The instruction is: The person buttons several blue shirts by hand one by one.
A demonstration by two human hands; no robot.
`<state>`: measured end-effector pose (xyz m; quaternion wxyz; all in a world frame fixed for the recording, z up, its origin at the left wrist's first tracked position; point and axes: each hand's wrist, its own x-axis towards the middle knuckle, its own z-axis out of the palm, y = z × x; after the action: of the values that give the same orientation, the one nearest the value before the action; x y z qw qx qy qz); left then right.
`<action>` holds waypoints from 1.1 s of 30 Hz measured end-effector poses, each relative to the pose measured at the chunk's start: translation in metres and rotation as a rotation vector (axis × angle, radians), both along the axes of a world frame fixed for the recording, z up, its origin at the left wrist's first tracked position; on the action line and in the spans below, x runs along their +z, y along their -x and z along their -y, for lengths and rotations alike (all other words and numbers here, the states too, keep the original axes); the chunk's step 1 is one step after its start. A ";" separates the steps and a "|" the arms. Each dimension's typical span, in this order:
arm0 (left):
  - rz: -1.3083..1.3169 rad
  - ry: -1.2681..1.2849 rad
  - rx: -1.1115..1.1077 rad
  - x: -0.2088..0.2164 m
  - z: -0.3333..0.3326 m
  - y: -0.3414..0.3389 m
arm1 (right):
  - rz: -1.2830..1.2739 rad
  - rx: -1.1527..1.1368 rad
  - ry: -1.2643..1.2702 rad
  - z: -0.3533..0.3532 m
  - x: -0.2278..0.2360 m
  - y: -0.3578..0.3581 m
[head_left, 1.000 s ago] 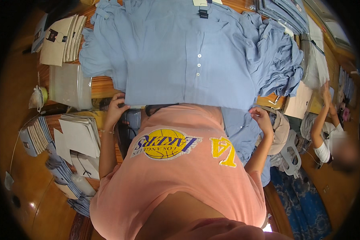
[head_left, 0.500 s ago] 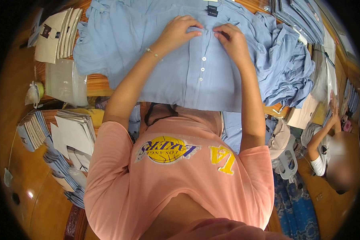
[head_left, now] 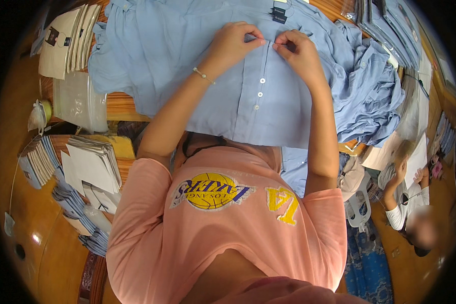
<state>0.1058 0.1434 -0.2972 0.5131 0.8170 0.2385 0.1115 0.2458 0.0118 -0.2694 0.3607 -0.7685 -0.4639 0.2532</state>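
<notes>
A light blue shirt (head_left: pixel 197 106) lies spread on the table, its row of white buttons (head_left: pixel 260 95) running down the middle toward me. My left hand (head_left: pixel 236 43) pinches the left side of the front placket near its upper part. Close beside it, my right hand (head_left: pixel 300 50) pinches the right side of the same placket. The fingertips of both hands are a small gap apart, with thumbs and forefingers on the cloth. Dark tags (head_left: pixel 279 15) on a string lie just beyond my hands. Whether a button sits between the fingers is hidden.
Crumpled blue garments (head_left: pixel 372 96) lie at the right, below stacked folded blue shirts (head_left: pixel 390 30). Packaged beige garments (head_left: pixel 66 45) and clear plastic bags (head_left: pixel 78 101) are at the left. White paper sheets (head_left: pixel 91 164) are stacked nearer. Another person (head_left: pixel 408 202) works at the far right.
My hands have come closer together on the placket, with the right fingers pinching more tightly. The view has shifted slightly. The other person now holds a white sheet.
</notes>
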 end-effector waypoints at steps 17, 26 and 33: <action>-0.021 -0.093 0.035 0.000 0.000 -0.003 | 0.050 0.005 0.076 -0.010 0.000 -0.001; -0.018 -0.058 0.070 0.004 0.000 -0.004 | -0.045 0.006 0.114 -0.015 0.006 0.000; -0.026 -0.093 0.079 0.001 0.001 -0.004 | -0.033 0.010 0.132 -0.018 0.008 0.000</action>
<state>0.1096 0.1426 -0.2963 0.4666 0.8312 0.2719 0.1320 0.2461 0.0301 -0.2613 0.3156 -0.7841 -0.4438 0.2977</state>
